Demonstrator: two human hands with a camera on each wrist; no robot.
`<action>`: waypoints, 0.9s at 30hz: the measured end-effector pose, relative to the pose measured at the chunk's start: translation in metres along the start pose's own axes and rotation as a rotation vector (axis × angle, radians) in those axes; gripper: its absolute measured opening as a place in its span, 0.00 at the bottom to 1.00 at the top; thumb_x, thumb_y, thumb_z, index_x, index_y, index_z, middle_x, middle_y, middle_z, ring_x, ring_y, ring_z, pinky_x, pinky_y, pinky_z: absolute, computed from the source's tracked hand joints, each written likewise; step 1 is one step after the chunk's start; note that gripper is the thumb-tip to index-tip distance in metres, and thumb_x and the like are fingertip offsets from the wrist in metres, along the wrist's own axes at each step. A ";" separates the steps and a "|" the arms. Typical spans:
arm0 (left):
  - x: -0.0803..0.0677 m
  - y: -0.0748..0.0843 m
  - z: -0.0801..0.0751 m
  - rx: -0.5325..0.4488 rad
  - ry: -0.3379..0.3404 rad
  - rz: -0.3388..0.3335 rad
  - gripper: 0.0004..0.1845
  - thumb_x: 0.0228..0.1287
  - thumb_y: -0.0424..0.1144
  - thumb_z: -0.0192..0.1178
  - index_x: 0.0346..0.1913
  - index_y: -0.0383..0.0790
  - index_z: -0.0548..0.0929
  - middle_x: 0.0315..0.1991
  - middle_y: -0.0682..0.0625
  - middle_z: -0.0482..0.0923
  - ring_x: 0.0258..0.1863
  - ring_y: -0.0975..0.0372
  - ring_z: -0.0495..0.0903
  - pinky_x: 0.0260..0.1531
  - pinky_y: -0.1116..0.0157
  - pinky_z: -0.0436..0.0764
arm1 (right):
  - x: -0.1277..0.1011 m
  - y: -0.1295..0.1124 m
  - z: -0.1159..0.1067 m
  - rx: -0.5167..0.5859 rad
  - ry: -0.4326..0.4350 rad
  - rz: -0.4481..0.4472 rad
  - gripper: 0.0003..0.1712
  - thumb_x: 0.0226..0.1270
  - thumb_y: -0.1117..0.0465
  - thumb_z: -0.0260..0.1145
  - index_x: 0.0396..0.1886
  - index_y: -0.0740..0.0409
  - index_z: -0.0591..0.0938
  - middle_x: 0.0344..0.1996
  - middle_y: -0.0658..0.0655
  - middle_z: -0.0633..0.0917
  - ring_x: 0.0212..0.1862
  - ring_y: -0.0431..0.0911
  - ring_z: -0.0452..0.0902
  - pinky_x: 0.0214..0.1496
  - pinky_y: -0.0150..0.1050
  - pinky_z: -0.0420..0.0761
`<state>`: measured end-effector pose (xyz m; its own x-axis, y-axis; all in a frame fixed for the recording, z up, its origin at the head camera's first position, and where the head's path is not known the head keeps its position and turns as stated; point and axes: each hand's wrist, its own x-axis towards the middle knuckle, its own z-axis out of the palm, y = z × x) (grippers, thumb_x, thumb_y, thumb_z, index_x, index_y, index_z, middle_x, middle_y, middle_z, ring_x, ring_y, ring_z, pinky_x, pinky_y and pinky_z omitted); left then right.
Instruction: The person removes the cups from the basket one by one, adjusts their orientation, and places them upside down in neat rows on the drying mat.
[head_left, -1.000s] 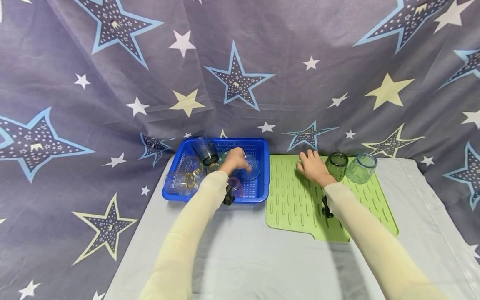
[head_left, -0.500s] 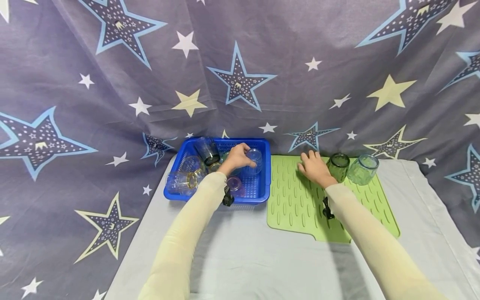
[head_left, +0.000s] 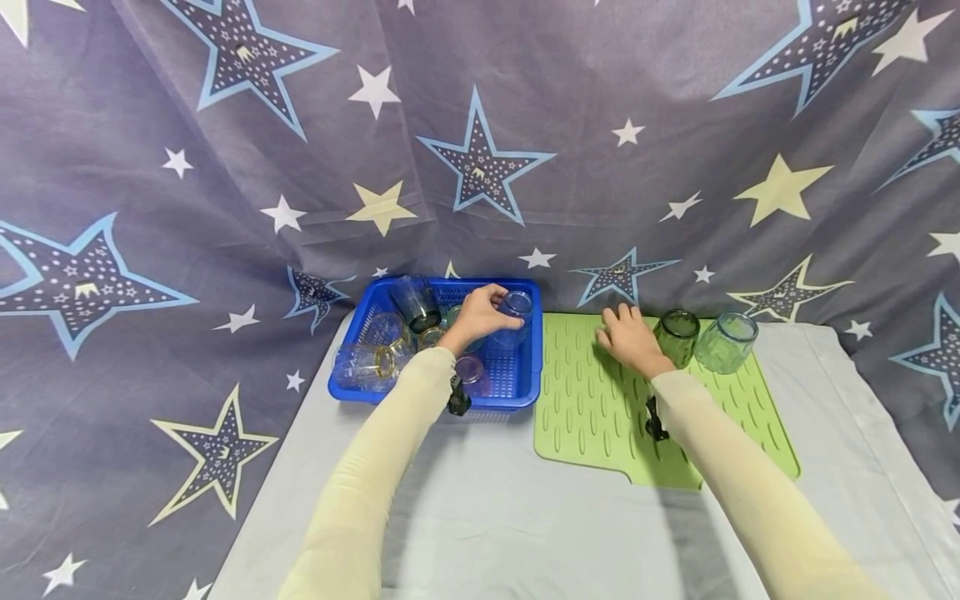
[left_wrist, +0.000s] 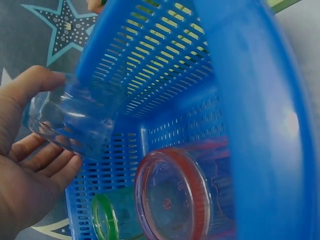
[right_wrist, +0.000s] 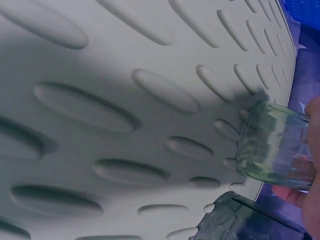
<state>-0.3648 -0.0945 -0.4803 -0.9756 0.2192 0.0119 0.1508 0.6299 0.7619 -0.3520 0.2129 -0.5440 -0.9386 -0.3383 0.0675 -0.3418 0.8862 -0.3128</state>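
— What has the left hand (head_left: pixel 480 312) got?

— A clear, blue-tinted glass tumbler (head_left: pixel 513 316), thumb on one side and fingers curled round the other, held lifted inside the blue perforated plastic basket (head_left: pixel 521 385), near its right wall. Below it in the left wrist view lie a clear glass with a red rim (left_wrist: pixel 175 195) and another with a green rim (left_wrist: pixel 107 220).

— And the right hand (head_left: pixel 630 337)?

— It rests flat on the pale green ribbed silicone mat (head_left: pixel 592 408), fingers spread and gripping nothing, just beside a dark green glass (head_left: pixel 677 336). It may be touching that glass; the head view is too small to tell. A lighter green glass (head_left: pixel 724 342) stands next to it.
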 end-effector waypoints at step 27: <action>-0.003 0.013 -0.020 -0.163 0.089 0.157 0.32 0.50 0.39 0.80 0.58 0.38 0.79 0.53 0.43 0.81 0.55 0.52 0.79 0.61 0.57 0.80 | 0.003 0.005 -0.005 0.001 -0.104 0.004 0.19 0.81 0.51 0.52 0.55 0.64 0.69 0.50 0.69 0.68 0.53 0.63 0.62 0.50 0.59 0.72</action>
<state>-0.3634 -0.1016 -0.4572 -0.9536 0.2338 0.1898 0.2808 0.4629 0.8408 -0.3564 0.2180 -0.5406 -0.9301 -0.3659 -0.0319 -0.3382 0.8871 -0.3140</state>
